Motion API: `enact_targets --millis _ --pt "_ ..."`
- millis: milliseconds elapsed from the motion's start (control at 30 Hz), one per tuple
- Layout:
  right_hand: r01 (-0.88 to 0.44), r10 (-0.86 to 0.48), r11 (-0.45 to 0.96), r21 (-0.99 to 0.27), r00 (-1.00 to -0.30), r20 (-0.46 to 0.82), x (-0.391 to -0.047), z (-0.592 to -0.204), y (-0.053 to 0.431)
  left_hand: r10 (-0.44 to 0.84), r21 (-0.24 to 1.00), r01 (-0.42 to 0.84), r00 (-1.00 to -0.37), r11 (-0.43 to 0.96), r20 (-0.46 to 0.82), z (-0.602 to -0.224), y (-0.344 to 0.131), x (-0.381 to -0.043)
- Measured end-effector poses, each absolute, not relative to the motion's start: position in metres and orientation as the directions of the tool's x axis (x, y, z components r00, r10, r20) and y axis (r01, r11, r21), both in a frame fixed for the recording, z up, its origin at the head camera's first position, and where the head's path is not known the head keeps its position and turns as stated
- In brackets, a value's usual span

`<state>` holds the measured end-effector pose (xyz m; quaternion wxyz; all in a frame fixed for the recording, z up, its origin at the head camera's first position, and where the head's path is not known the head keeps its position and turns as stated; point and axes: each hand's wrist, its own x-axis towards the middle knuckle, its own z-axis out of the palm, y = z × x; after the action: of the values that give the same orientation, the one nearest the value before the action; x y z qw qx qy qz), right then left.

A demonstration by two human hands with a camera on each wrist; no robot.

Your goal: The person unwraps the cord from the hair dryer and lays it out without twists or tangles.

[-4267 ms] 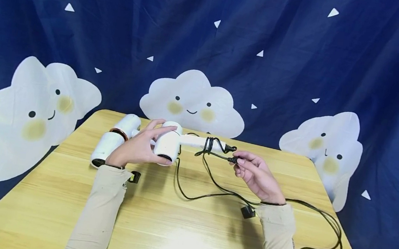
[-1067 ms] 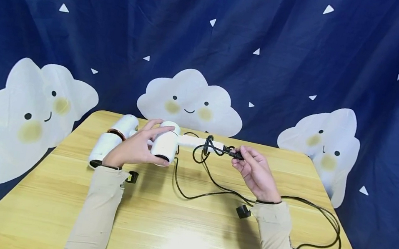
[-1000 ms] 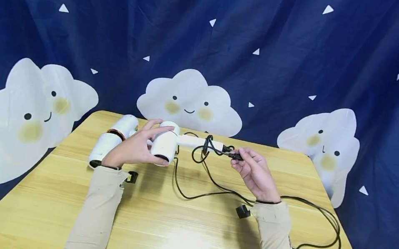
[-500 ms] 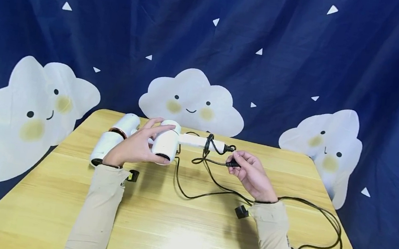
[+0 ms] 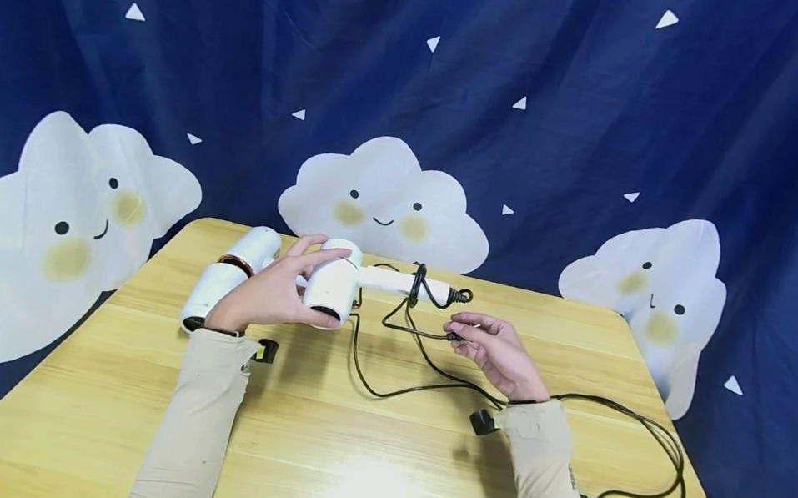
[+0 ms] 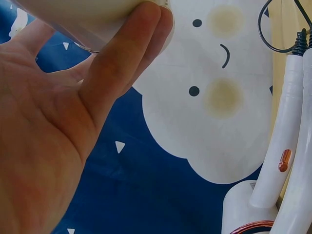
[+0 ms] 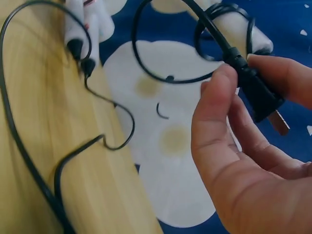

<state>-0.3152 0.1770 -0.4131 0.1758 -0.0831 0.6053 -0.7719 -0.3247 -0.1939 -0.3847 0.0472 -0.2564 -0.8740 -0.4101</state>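
Note:
My left hand [image 5: 270, 293] grips a white hair dryer [image 5: 332, 284] by its barrel, thumb below and fingers over the top. Its handle points right, with black cord [image 5: 418, 287] looped round it. In the left wrist view the fingers cover part of the barrel. My right hand [image 5: 502, 357] pinches the black plug [image 7: 257, 95] of this cord between thumb and fingertips, below and right of the handle's end. A metal prong shows on the plug in the right wrist view.
Left of the held dryer, more white hair dryers [image 5: 214, 292] lie on the wooden table [image 5: 309, 473]; two handles show in the left wrist view. Their black cords [image 5: 674, 462] run across to the right. Black plugs [image 5: 484, 423] lie near both sleeves. A blue cloud-print curtain [image 5: 422, 75] hangs behind.
My right hand has drawn the plug down and slightly left, away from the handle's end. The loops round the handle look tighter and narrower. My left hand keeps its hold in place.

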Motion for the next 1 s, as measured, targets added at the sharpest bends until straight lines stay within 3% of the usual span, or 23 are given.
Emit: enact_targets --millis 233,467,733,1000 --pt "0.186 -0.32 -0.171 -0.968 -0.939 -0.124 -0.322 -0.426 0.181 0.411 0.699 0.48 -0.866 0.53 0.284 -0.384 -0.193 -0.324" --pt "0.205 -0.177 -0.304 -0.93 -0.972 -0.156 -0.329 -0.437 0.191 0.426 0.678 0.494 -0.859 0.544 0.285 -0.383 -0.189 -0.324" --pt "0.225 -0.154 -0.346 -0.911 -0.971 -0.181 -0.333 -0.442 0.195 0.453 0.657 0.504 -0.851 0.56 0.267 -0.382 -0.185 -0.323" --pt "0.129 -0.047 -0.456 -0.88 -0.992 -0.121 -0.335 -0.438 0.195 0.475 0.643 0.523 -0.838 0.56 0.269 -0.382 -0.181 -0.323"
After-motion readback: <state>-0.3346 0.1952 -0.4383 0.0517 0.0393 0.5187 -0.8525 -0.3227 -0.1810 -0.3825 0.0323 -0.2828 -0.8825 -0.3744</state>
